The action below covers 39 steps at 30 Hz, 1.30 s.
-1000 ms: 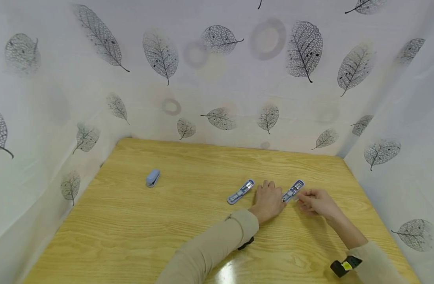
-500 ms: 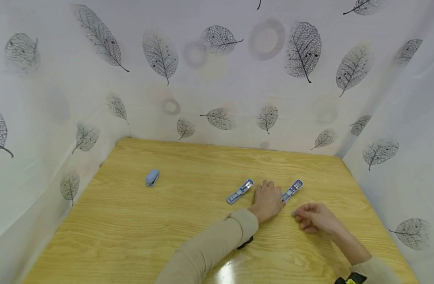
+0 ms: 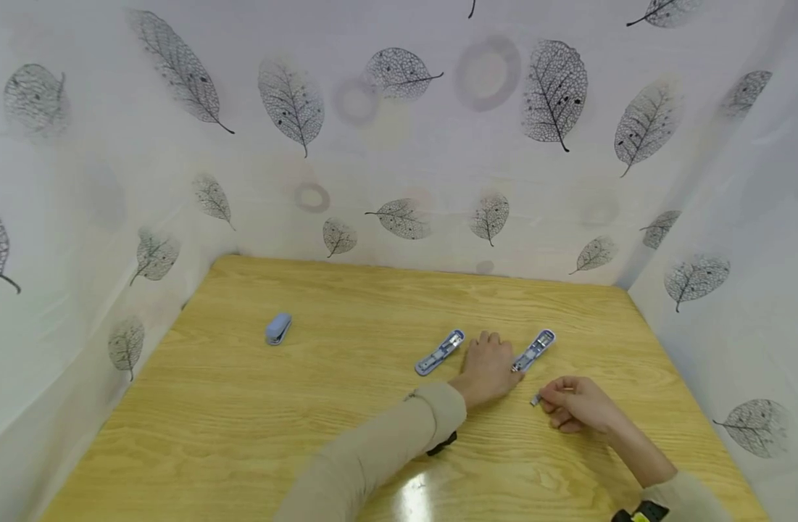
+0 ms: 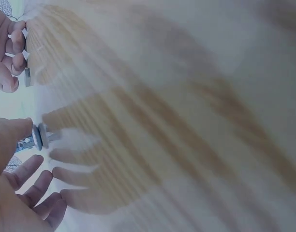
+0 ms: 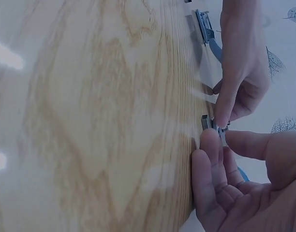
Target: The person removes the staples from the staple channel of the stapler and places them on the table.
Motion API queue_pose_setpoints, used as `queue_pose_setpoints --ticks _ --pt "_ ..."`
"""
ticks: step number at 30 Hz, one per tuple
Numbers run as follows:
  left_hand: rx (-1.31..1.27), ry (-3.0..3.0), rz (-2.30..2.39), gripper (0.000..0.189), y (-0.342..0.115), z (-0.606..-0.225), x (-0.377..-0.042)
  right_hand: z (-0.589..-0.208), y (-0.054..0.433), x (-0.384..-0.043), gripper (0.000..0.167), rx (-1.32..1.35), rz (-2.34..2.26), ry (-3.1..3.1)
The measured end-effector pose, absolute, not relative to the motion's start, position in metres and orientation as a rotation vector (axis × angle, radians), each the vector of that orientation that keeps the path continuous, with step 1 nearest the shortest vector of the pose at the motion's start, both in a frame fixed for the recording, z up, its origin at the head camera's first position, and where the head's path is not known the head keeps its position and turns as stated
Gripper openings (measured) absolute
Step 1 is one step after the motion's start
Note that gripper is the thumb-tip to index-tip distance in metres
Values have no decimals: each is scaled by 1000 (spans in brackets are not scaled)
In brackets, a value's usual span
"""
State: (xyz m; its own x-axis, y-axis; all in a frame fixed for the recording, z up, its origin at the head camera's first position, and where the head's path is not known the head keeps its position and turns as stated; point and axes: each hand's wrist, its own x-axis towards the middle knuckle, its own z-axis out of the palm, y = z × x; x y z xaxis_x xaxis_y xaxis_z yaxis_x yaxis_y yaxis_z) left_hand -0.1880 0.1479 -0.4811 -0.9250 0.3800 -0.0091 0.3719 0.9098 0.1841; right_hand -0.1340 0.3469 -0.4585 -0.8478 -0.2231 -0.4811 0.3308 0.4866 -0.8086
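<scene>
Two light-blue mini staplers lie opened out flat on the wooden table [image 3: 346, 406]. My left hand [image 3: 488, 370] is between them, its thumb pressing on the near end of the right stapler [image 3: 533, 351]. The other left fingers [image 4: 39, 188] are loosely spread, their tips at the tabletop in the left wrist view. My right hand [image 3: 584, 406] pinches a short grey strip of staples [image 5: 205, 122] between thumb and forefinger, low above the wood and nearer to me than that stapler. The left opened stapler [image 3: 440, 352] lies untouched beside my left hand.
A third, closed light-blue mini stapler [image 3: 278, 328] stands toward the table's left side. White leaf-print cloth [image 3: 405, 159] hangs behind the table and along both sides.
My right hand has drawn back toward me from the right stapler's side, and the staple strip now shows at its fingertips. My left hand stays in nearly the same place.
</scene>
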Motion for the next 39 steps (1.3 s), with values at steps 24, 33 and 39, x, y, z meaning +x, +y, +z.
queue_pose_setpoints --ticks 24,33,39 --pt "816 2859 858 27 -44 -450 -153 -448 251 -151 17 -460 -1337 2705" --pt "529 3049 872 25 -132 -457 -151 -440 176 -167 13 -960 -1153 2720" --pt "488 3266 701 37 -187 -459 -155 -439 130 -182 26 -1209 -849 2741"
